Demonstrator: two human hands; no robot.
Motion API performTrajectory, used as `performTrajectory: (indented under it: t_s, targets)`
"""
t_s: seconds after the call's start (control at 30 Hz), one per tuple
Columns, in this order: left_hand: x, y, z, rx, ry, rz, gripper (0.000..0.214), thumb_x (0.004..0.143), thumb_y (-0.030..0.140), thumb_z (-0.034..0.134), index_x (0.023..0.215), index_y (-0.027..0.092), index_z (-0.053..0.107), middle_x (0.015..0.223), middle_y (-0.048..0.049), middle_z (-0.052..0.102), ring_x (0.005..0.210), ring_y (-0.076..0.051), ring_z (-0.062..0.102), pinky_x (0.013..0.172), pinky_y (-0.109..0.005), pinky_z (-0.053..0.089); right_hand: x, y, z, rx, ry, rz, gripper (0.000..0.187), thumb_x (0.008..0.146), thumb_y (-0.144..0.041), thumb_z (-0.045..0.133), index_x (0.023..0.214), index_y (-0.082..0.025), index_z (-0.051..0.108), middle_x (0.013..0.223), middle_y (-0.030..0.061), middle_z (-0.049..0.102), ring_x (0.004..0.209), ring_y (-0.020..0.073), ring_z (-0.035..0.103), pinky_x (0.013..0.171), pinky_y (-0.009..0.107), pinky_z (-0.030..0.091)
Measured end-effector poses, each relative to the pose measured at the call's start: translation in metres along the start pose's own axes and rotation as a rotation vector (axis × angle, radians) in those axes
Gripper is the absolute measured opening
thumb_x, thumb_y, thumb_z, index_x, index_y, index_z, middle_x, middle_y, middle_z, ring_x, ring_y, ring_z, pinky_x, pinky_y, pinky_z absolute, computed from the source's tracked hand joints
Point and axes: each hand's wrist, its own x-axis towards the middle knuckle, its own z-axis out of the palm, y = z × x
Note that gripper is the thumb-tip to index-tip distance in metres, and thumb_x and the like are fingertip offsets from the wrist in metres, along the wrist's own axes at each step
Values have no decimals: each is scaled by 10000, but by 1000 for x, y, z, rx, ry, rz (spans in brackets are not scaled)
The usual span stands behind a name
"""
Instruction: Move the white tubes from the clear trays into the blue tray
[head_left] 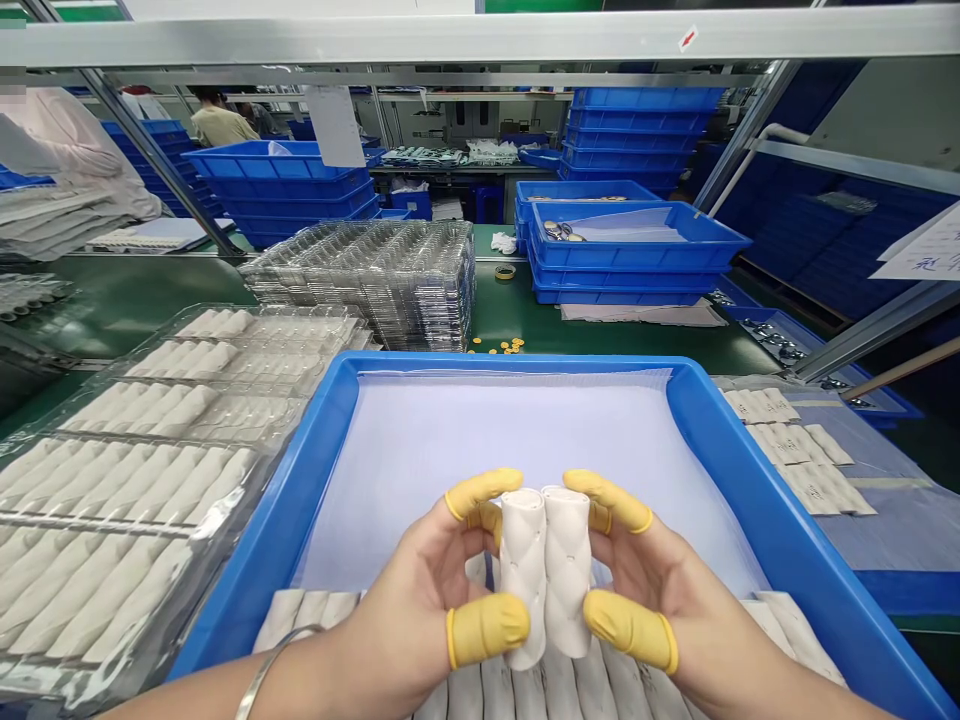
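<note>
My left hand (427,585), in yellow finger cots, is closed around an off-white quilted roll (522,560), thumb in front and fingertips behind. A second, matching quilted roll (567,565) stands upright against it, gripped the same way by my right hand (660,575), also in yellow finger cots. Both rolls are held over a blue tray (517,362) lined with a white sheet (510,430). Below my hands, a row of similar rolls (551,690) lies along the near side of the tray, partly hidden by my hands and forearms.
Left, a clear plastic blister tray (259,415) holds rows of rolls. Behind it rises a stack of clear trays (375,280). Blue bins (630,255) stand at the back right. More rolled pieces (795,450) lie at right. A metal shelf bar (480,40) crosses above. People work beyond.
</note>
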Motion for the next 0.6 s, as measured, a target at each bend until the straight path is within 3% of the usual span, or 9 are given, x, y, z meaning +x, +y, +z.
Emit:
performTrajectory:
  t_s: [0.17,0.23,0.33,0.43,0.6]
  targets:
    - [-2,4,-2,52,-3,-14,553,770,313,749,1272,398,534,1111,-38,584,1062,-218,530,915,-390,439,0,-1,0,8,10,36,553,813,-364,836,1280,-398,541,1177,33,582,1176,266,500,877,372,507]
    - [-3,7,-2,51,-10,-8,522,813,308,706,1287,418,516,1100,-28,607,1028,-202,559,907,-382,441,0,-3,0,22,4,38,547,824,-362,826,1281,-404,530,1200,38,582,1155,266,520,796,344,533]
    - [-4,9,0,3,-12,-31,477,844,303,670,1272,451,522,1056,-15,627,916,-166,605,784,-313,476,-1,-5,0,53,-23,53,516,858,-346,795,1282,-426,512,1202,33,587,1055,248,590,676,288,552]
    - [-3,9,2,-13,2,-46,438,850,322,660,1251,458,547,1032,-17,634,853,-152,618,695,-270,474,-2,-5,0,65,-38,52,482,881,-328,773,1278,-427,519,1136,17,614,955,205,633,690,263,556]
    - [0,5,-1,31,19,16,497,795,308,724,1252,422,568,1171,-34,596,1123,-235,523,929,-395,435,-3,-3,-1,26,-9,34,485,866,-347,781,1280,-424,540,1135,21,580,1062,236,552,737,292,555]
